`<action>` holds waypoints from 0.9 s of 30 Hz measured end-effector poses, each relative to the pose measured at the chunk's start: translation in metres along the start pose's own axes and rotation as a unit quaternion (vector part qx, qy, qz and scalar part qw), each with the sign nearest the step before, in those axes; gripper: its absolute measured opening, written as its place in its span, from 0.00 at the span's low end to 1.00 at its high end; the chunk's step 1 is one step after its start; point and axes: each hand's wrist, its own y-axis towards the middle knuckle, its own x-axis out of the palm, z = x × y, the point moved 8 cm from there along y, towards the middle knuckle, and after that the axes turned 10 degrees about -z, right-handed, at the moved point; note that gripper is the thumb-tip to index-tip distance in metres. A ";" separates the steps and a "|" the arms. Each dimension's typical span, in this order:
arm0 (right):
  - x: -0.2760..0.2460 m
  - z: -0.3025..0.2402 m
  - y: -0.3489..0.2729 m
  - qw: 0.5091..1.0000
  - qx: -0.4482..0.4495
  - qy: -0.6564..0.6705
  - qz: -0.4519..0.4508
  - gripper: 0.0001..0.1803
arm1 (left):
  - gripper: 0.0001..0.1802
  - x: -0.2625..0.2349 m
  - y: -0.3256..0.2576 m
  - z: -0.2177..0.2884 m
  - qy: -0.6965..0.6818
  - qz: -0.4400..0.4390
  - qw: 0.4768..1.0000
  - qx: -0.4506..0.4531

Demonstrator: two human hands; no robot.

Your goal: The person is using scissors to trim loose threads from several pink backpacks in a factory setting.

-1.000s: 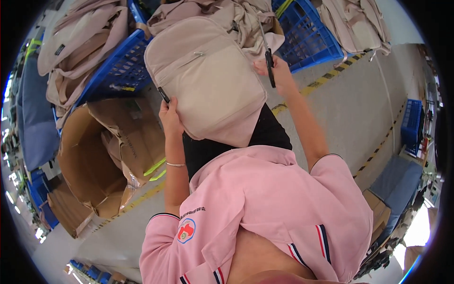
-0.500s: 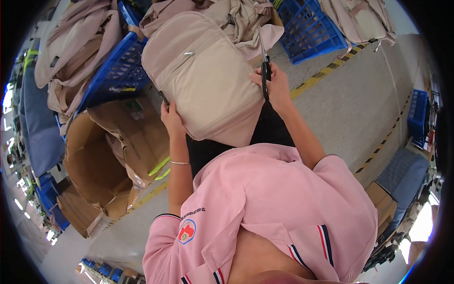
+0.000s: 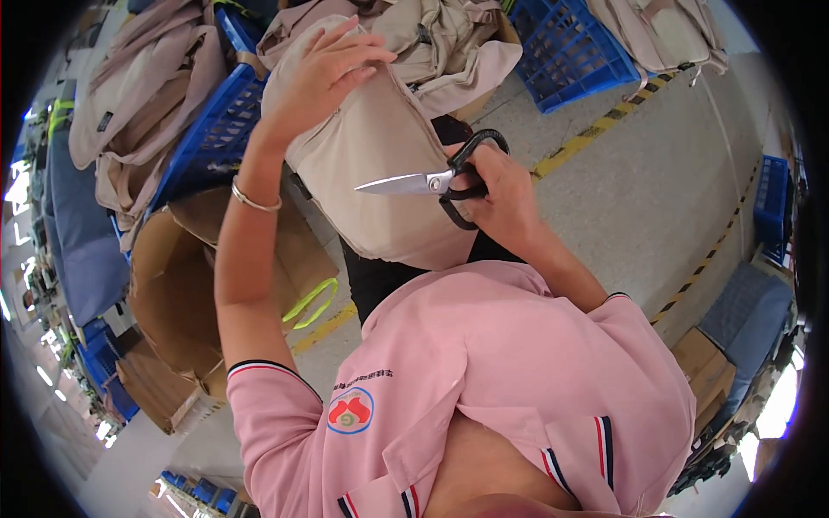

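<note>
Far left: beige bags (image 3: 129,112) heaped in a blue crate (image 3: 216,142), straps hanging over its rim. Below the crate, an open cardboard box (image 3: 181,293) on the floor, a yellow-green strap (image 3: 313,302) lying at its right edge.

Your left hand (image 3: 324,73) is raised, a thin metal bangle (image 3: 253,200) on the wrist. Its fingers are curled over the upper edge of the beige backpack (image 3: 371,164), gripping it there. The backpack hangs upright in front of you, its lower end against your dark trousers (image 3: 380,281), above your pink shirt (image 3: 484,371).

Centre: scissors (image 3: 432,181) with black handles and bright blades. The blades are together and point left, lying across the backpack's face; whether the tips touch the fabric cannot be told.

Your right hand (image 3: 496,194) is closed around the scissor handles, thumb through the upper loop, just right of the backpack.

Behind the backpack, more beige bags (image 3: 458,43) piled loosely. Right of them, a second blue crate (image 3: 574,56) on the grey floor, with another beige bag (image 3: 665,30) beside it. Yellow-and-black floor tape (image 3: 596,134) runs diagonally past the crate. Far right: a small blue crate (image 3: 770,207), well apart from your hands.
</note>
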 end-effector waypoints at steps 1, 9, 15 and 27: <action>-0.001 -0.001 -0.002 1.000 -0.010 -0.015 -0.001 0.13 | 0.14 -0.006 0.007 -0.002 0.000 -0.003 1.000 0.003; -0.003 0.050 -0.013 0.972 0.214 0.096 0.031 0.16 | 0.08 0.012 0.035 -0.026 -0.034 -0.107 0.994 -0.011; -0.001 0.066 -0.040 0.977 0.200 -0.060 -0.045 0.28 | 0.09 0.023 0.033 -0.045 -0.052 -0.081 0.995 -0.030; -0.003 0.052 0.011 0.962 0.142 -0.200 -0.122 0.40 | 0.08 0.025 0.030 -0.044 -0.220 -0.125 0.966 -0.061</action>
